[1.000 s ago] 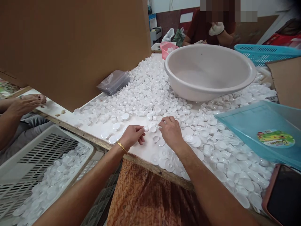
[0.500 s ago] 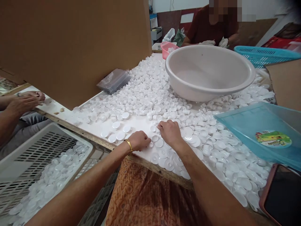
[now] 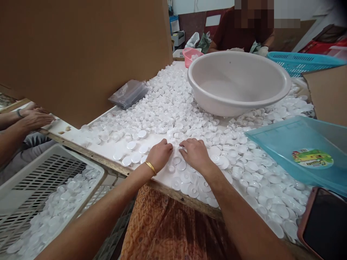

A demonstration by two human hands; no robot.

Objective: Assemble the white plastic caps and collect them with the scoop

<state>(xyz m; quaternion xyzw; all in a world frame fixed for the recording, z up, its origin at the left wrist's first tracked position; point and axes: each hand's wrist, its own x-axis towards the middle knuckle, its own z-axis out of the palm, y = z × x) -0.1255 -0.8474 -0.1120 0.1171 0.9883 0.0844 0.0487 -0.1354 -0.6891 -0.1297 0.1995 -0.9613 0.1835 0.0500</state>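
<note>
Brown cardboard (image 3: 89, 54), flat and dull, is seen upright over the left part of the white table (image 3: 164, 172), whose near edge is made of rough, worn wood. Much of this smooth top is covered by small white pieces (image 3: 168, 97), glossy, some cup-shaped and some flat and round. Behind them, a wide pale basin (image 3: 217, 106) with a smooth rolled rim is placed on the heap, and at the right a translucent blue tray (image 3: 292, 142) is laid.

By the left hand (image 3: 159, 153), the fingers are kept curled, and it cannot be told whether a piece is held. By the right hand (image 3: 195, 153), the fingers are bent, with thumb and forefinger near each other; any grip cannot be made out. A small white ring (image 3: 177, 160) is found just below the right fingertips, between both hands.

Bare room is left below the left fingers, bounded by the wooden edge and by overlapping discs (image 3: 193, 189); beyond the right wrist, the surface is crowded.
</note>
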